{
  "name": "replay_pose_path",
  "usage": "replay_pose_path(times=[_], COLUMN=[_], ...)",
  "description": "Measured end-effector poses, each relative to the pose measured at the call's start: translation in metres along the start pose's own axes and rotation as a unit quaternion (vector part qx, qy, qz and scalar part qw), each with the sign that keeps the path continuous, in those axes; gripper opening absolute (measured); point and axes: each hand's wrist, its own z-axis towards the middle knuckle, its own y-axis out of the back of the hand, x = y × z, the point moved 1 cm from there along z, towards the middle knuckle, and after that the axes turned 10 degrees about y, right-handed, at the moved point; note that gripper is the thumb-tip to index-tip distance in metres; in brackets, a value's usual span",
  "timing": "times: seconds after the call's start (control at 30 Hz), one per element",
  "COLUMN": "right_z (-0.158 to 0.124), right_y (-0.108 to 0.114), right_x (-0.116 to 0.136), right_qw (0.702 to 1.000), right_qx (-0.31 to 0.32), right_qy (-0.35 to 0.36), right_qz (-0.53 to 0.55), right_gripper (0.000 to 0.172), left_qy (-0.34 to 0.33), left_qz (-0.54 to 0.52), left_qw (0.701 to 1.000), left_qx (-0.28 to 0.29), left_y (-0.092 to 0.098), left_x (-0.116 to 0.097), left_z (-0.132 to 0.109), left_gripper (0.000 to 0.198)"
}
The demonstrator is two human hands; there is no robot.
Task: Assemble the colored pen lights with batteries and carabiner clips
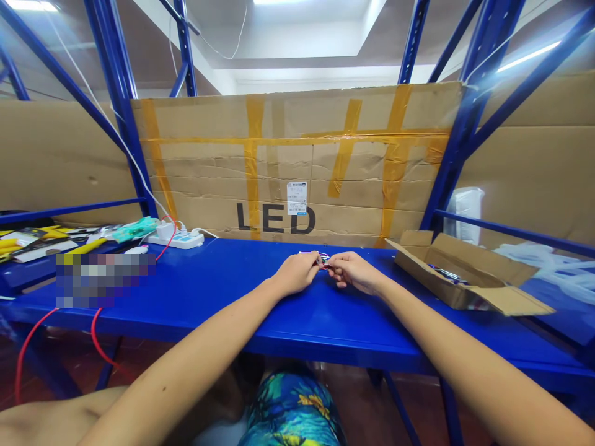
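Both hands meet over the middle of the blue table [209, 285]. My left hand [296, 272] is closed around a small bundle of thin coloured strands [320, 255], which look like wires. From the right, my right hand [352, 271] pinches the near end of the same bundle, its thumb and index finger pressed together. The fingertips of the two hands are almost touching, and they hide most of the bundle.
An open cardboard box [446, 275] with some thin items inside stands to the right. At the back left lies a white power strip [179, 238]; tools and red cables are at the far left. Taped cardboard [209, 179] stands behind the table.
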Motion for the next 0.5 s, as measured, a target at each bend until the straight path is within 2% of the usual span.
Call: replay_pose_path(times=[0.33,0.5], right_z=[0.002,0.004], right_y=[-0.013,-0.012], right_x=[-0.002,-0.005], right_qw=[0.998,0.989], right_qx=[-0.041,-0.056], right_qy=[0.029,0.089], right_qz=[-0.027,-0.102], right_gripper=[0.025,0.02], left_qy=[0.031,0.011], left_qz=[-0.073,-0.104], left_qw=[0.997,0.994], left_qx=[0.005,0.021], left_y=[-0.002,-0.006], left_x=[0.0,-0.001], left_z=[0.001,0.001], left_gripper=[0.01,0.01])
